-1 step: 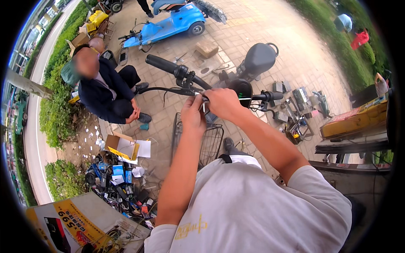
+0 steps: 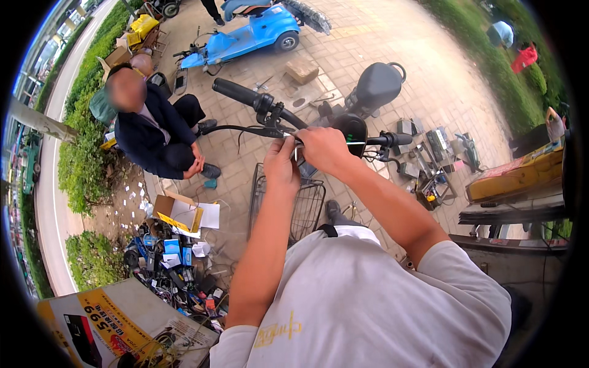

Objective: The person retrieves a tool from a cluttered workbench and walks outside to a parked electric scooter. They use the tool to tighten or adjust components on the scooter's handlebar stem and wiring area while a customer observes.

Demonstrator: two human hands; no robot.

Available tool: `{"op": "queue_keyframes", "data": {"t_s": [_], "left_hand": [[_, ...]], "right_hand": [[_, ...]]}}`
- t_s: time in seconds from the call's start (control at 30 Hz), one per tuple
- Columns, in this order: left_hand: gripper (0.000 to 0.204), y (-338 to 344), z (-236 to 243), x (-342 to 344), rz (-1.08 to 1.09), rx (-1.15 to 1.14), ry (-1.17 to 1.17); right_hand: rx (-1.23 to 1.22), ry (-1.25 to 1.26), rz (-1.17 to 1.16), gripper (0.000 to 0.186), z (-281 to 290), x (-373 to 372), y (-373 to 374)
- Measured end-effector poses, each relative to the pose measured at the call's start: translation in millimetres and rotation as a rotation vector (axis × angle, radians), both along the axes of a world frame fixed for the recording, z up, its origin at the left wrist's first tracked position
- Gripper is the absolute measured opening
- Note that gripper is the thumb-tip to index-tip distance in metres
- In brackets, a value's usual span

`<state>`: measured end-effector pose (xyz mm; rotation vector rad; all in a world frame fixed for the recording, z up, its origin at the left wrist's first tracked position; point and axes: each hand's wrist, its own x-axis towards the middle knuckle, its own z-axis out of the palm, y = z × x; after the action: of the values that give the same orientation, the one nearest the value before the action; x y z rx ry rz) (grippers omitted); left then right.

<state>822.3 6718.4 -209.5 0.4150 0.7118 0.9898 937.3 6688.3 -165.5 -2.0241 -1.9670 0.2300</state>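
Observation:
Both my hands meet at the middle of an electric bike's black handlebar [image 2: 294, 119], above its wire basket [image 2: 308, 211]. My left hand [image 2: 281, 162] is closed in a pinch just below the brake lever [image 2: 236, 129]. Right beside it, my right hand [image 2: 325, 147] is closed with its fingers curled. A small shiny metal piece [image 2: 299, 154] shows between the two hands; its kind and which hand grips it I cannot make out. To the right of my right hand sits a round dark display [image 2: 354, 132], with the black seat [image 2: 376, 89] beyond.
A person in a dark jacket [image 2: 156, 132] squats at the left. Below lie an opened carton [image 2: 178, 211] and a heap of electrical parts [image 2: 178, 264]. Boxes and tools [image 2: 429, 162] lie on the paving at the right. A blue three-wheeled scooter [image 2: 245, 40] stands farther off.

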Motion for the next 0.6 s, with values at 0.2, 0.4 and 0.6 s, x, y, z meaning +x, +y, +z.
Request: {"op": "queue_keyframes", "data": {"t_s": [0.2, 0.4, 0.6], "left_hand": [[0.004, 5.1, -3.4, 4.4, 0.008, -0.021, 0.021], [0.006, 6.0, -27.7, 7.8, 0.073, -0.023, 0.035], [0.006, -3.3, -21.2, 9.1, 0.022, 0.022, -0.124]], "right_hand": [[0.050, -0.090, -0.050, 0.012, -0.4, -7.4, 0.5], [-0.026, -0.150, -0.023, 0.013, 2.7, 0.6, -5.4], [-0.005, -0.030, -0.040, 0.014, 0.4, 4.4, -10.7]]}}
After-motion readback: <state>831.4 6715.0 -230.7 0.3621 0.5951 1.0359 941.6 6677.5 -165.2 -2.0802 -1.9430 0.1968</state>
